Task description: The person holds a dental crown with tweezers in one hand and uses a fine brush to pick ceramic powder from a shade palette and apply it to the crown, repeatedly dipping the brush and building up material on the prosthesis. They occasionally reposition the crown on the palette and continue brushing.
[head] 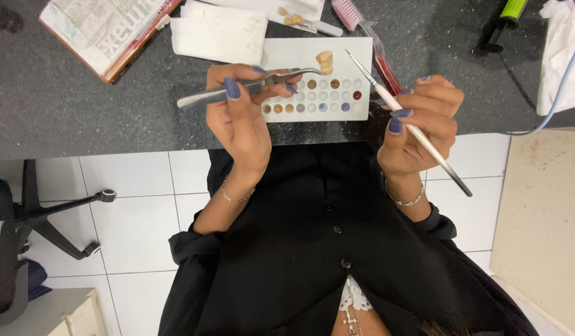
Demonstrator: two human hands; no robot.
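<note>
In the head view, the left hand point(241, 118) has its fingers closed around metal tweezers point(250, 86), thumb and forefinger pressing the arms together. At the tweezer tips, just past the fingers, sits a small cream tooth-shaped piece point(325, 61), clamped between them. Directly under that grip lies a white mixing palette point(337, 46) with rows of small round wells, some holding brown, grey and red pigment. The right hand point(418, 127) is closed on a thin brush point(412, 127), fingers pinching the handle near its middle; the fine tip points toward the piece in the tweezers and ends just beside it, the dark handle end trailing away below the wrist. Beyond the left hand's grip lie a folded white cloth point(219, 34) and a newspaper-wrapped stack point(104, 28) on the dark countertop point(82, 106)
</note>
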